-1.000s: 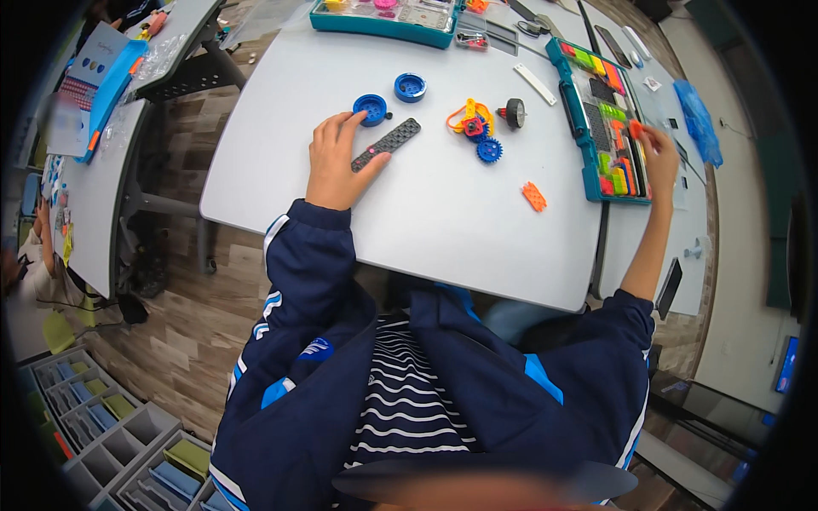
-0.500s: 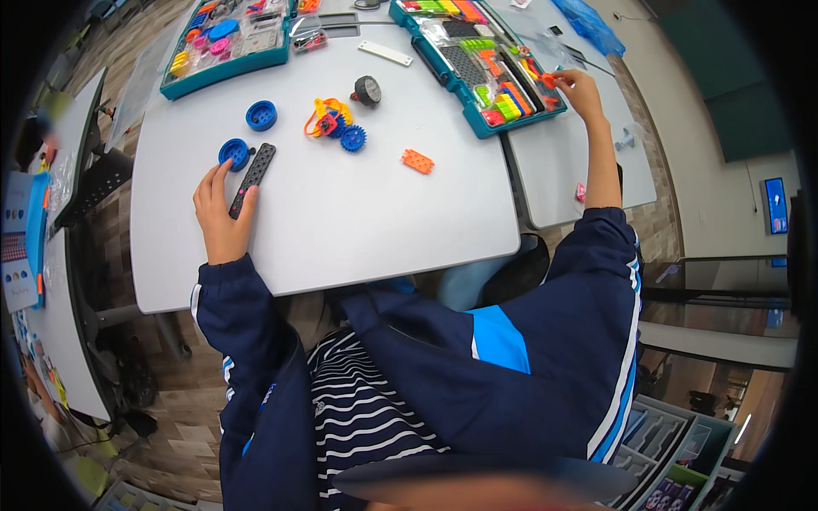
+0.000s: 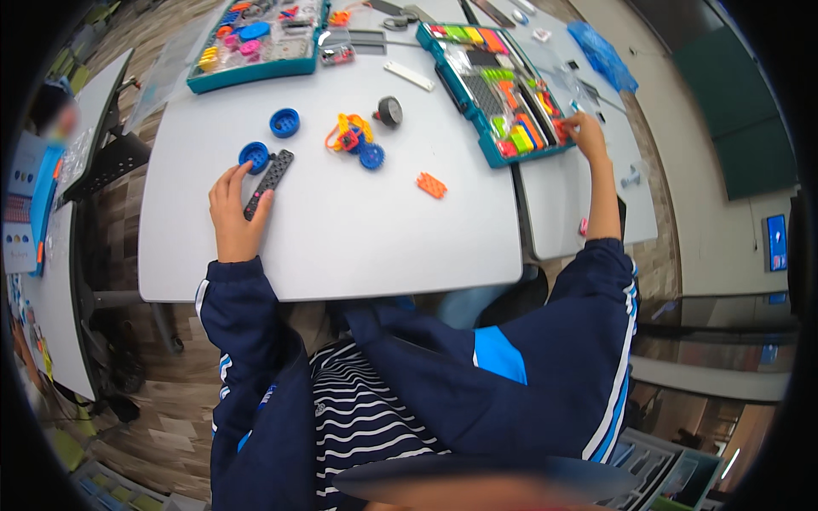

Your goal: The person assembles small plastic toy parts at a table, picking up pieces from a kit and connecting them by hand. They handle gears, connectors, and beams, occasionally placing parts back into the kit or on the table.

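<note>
My left hand (image 3: 235, 217) rests on the table with its thumb and fingers loosely around the lower end of a black perforated beam (image 3: 274, 175). Its fingertips lie by a blue wheel hub (image 3: 254, 157), and a second blue hub (image 3: 285, 123) stands beyond. Over the near right edge of a teal parts box (image 3: 503, 94), my right hand (image 3: 588, 138) pinches a small orange-red piece (image 3: 561, 129). Mid-table sits a yellow, red and blue build (image 3: 351, 134) with a blue gear (image 3: 371, 156). Close by are a grey-black wheel (image 3: 389, 111) and an orange perforated plate (image 3: 432, 185).
Another teal parts box (image 3: 256, 77) stands at the far left. A white strip (image 3: 408, 76) and a small clear container (image 3: 337, 54) lie near the back. A blue plastic bag (image 3: 603, 56) is at the far right. A seam divides my table (image 3: 341, 247) from the right-hand one.
The whole view has shifted, so the table sits lower in it. My right hand has moved slightly nearer along the box's edge. My left hand stays at the black beam.
</note>
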Tool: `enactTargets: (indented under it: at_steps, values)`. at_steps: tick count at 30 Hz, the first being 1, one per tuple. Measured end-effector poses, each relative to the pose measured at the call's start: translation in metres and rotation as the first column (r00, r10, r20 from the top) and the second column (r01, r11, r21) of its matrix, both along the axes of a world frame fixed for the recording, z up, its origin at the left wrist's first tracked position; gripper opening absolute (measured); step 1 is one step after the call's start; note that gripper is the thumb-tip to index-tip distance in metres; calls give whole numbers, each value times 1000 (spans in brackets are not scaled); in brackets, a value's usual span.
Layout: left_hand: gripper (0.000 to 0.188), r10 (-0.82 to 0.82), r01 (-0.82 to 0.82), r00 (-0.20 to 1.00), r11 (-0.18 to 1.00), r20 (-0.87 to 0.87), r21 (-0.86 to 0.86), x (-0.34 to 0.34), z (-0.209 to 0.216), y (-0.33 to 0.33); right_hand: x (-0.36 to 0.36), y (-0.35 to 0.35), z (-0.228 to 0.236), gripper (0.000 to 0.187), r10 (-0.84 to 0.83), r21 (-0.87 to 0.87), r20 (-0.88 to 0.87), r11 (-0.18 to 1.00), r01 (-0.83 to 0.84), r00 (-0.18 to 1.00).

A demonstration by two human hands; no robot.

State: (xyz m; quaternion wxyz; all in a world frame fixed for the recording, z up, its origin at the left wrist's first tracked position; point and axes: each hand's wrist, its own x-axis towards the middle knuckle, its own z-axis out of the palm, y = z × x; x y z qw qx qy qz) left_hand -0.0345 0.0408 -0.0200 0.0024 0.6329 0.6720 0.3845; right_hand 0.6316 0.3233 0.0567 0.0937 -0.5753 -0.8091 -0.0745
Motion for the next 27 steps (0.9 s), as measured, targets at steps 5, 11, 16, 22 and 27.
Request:
enactTargets:
  at_steps: [5,11,16,22,27]
  values:
    - [65,18,-19,1000,999,7,30,2,3,-1,-4,-1,-6,22,13,49,-91,999,-8,996]
    - [81,1,-4,995,1000,96,27,7,8,-4,-57,-36,32,25,-65,78,-284,993,90,957]
    - [80,1,-3,999,999,38,54,5,5,-3,-186,-128,37,22,237,51,-516,968,-247,823]
    - [73,-11,7,997,999,77,53,7,6,-5,-281,-230,-11,35,81,-179,-585,958,-226,807]
    - [70,-2,-3,997,998,72,61,11,7,-6,-302,-239,-43,29,130,56,-569,991,-120,812]
